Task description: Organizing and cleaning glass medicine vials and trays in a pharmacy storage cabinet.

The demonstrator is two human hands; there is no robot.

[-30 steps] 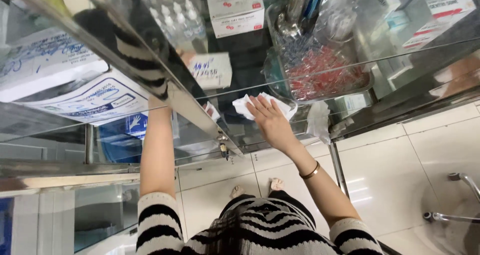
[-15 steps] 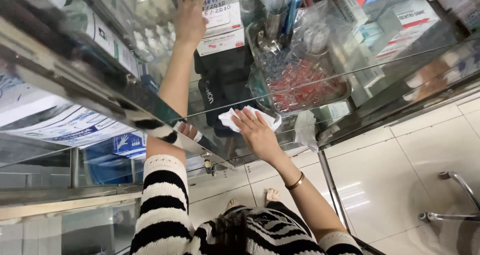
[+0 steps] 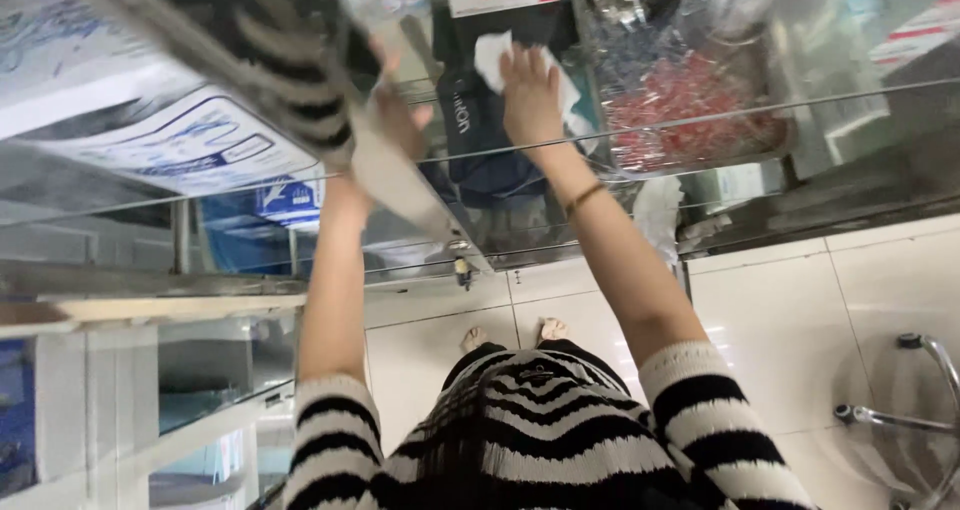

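White cloth (image 3: 492,52) flat under R hand (image 3: 530,90), on glass shelf (image 3: 700,120).

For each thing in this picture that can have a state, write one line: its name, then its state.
Right hand: flat, pressing the white cloth on the glass shelf.
Left hand: mostly hidden behind the glass door.
Glass door: swung open.
Tray: full of red items.

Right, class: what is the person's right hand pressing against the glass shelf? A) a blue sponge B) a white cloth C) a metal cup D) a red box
B: the right hand lies flat on a crumpled white cloth on the glass shelf, beside a tray of red items.
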